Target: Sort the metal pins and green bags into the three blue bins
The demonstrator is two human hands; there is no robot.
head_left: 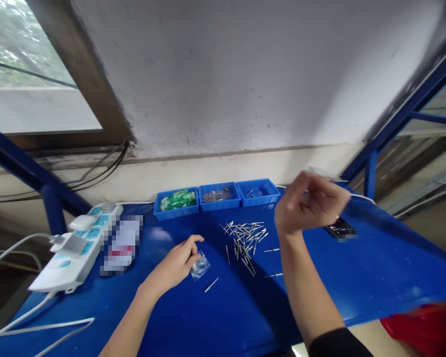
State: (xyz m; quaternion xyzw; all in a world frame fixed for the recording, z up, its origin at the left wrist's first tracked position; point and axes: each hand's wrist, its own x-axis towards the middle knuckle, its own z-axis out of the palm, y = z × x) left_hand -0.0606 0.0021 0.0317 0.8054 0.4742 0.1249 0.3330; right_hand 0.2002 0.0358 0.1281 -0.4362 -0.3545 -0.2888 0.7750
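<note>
My left hand [180, 260] is low over the blue table [193, 317], fingers apart, its thumb at the edge of a small clear plastic bag [200, 266]. My right hand [310, 201] is raised above the table on the right, blurred, with its fingers curled; something thin and pale shows beyond it, too smeared to name. Between the hands lies a loose pile of thin metal rivets [245, 240]. One single rivet [211, 285] lies nearer the front, and two others lie just left of my right forearm.
Three blue bins stand along the wall: one with green packets [178, 199], one with small parts [219, 194], one with a few pieces [258, 191]. A white power strip [78, 248] and blurred-out packet [122, 245] are left; a black phone-like object [342, 228] is right.
</note>
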